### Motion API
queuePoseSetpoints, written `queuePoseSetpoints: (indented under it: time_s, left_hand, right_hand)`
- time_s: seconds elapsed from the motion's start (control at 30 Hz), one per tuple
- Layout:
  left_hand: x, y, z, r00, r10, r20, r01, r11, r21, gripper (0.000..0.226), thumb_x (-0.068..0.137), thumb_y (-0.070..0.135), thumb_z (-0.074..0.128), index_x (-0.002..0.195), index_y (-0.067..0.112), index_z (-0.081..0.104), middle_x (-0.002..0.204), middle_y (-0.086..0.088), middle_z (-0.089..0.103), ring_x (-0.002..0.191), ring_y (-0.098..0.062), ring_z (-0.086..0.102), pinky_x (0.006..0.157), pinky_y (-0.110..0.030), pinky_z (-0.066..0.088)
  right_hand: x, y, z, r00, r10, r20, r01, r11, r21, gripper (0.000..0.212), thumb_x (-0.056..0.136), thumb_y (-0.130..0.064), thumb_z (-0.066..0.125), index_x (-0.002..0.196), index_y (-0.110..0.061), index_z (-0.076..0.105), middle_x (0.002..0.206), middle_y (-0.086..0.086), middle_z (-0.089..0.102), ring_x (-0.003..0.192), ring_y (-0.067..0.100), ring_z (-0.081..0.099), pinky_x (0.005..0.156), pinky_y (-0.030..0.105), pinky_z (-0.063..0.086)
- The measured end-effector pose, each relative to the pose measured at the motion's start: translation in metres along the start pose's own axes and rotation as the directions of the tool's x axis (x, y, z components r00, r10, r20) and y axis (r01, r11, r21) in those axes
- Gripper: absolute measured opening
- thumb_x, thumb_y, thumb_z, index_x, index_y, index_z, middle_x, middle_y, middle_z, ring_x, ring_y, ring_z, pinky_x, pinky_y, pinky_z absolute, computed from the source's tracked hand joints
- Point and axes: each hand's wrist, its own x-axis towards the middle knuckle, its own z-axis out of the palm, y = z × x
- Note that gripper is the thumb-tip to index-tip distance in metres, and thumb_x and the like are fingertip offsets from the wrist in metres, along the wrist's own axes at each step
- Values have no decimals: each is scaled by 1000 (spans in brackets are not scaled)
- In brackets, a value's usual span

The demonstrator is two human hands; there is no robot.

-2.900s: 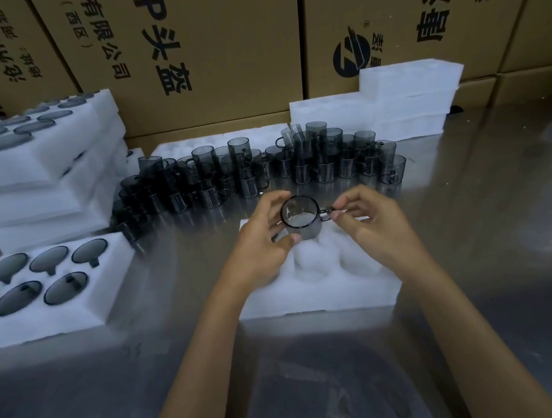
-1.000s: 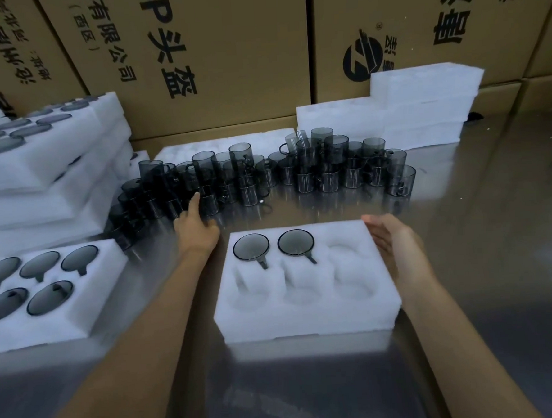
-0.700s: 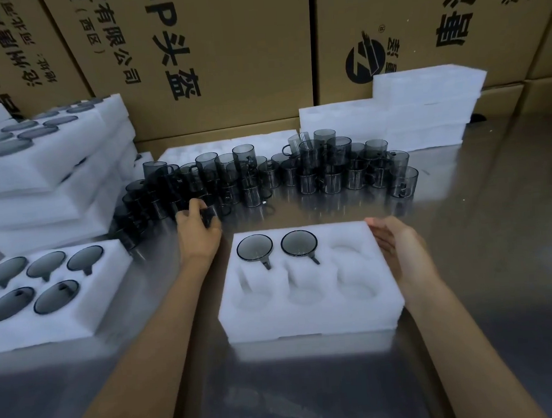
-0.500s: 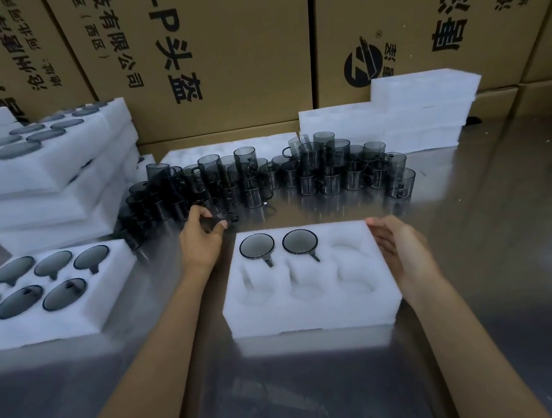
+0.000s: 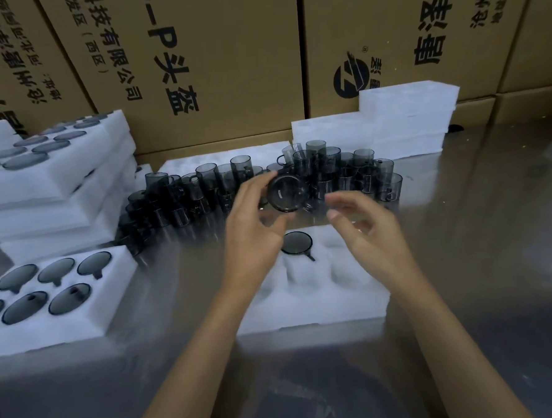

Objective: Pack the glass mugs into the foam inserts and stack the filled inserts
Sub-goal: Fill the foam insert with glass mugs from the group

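My left hand [image 5: 253, 229] holds a smoky glass mug [image 5: 287, 193] tipped on its side, above the far edge of a white foam insert [image 5: 322, 299]. One mug [image 5: 296, 242] sits in the insert's back row; my left hand hides the slot to its left. My right hand [image 5: 363, 232] hovers open just right of the held mug, fingers apart, not touching it. A crowd of loose mugs [image 5: 347, 175] stands behind the insert.
A filled foam insert [image 5: 90, 304] lies at the left, with a stack of filled inserts [image 5: 56, 186] behind it. Plain foam blocks [image 5: 405, 120] sit at the back right. Cardboard boxes [image 5: 226, 60] wall the far side. The table [image 5: 481, 261] is shiny metal.
My left hand took a mug from the loose group and lifted it to the right, above the insert. My right hand left the insert's right edge and rose toward the mug.
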Motion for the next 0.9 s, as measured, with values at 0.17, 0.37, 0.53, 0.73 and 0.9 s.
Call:
queuePoseSetpoints:
  time_s: [0.17, 0.37, 0.53, 0.73, 0.9]
  left_hand:
    - [-11, 18, 26, 994, 56, 94, -51, 998, -45, 66, 75, -10, 68, 134, 19, 57, 132, 7, 52, 124, -7, 52, 97, -38, 53]
    - [-13, 14, 39, 969, -80, 232, 101, 992, -80, 71, 83, 8, 78, 143, 32, 50, 133, 8, 61, 122, -11, 59, 100, -40, 51]
    - [-14, 3, 42, 904, -236, 356, 217, 972, 93, 72, 80, 32, 82, 144, 39, 49, 119, 24, 62, 106, 18, 52, 88, -4, 42]
    - [-14, 0, 44, 826, -323, 461, 194, 932, 306, 72, 89, 40, 72, 152, 35, 37, 151, 0, 48, 140, -17, 41, 113, -35, 36]
    - [-16, 0, 45, 789, -304, 534, 68, 906, 417, 66, 98, 47, 54, 155, 25, 30, 162, -1, 30, 152, -9, 11, 124, -38, 7]
  right_hand:
    - [1, -2, -8, 995, 97, 10, -97, 966, 239, 22, 99, -22, 60, 119, -18, 69, 114, -11, 71, 103, -6, 64, 82, 13, 50]
    - [7, 15, -18, 974, 211, -83, -186, 954, 237, 11, 90, -19, 72, 99, -13, 73, 96, -4, 74, 91, 4, 66, 78, 11, 45]
    - [10, 30, -24, 944, 322, -72, -315, 944, 100, 19, 88, -27, 73, 81, -9, 72, 77, -4, 71, 66, -10, 59, 61, 4, 41]
    - [8, 37, -24, 921, 387, -42, -386, 922, 18, 28, 87, -31, 72, 77, -5, 68, 88, 2, 66, 75, 7, 58, 70, 23, 39]
    - [4, 47, -26, 886, 462, 38, -463, 875, 142, 12, 86, -28, 74, 96, -21, 73, 100, -4, 73, 94, 12, 66, 83, 26, 51]
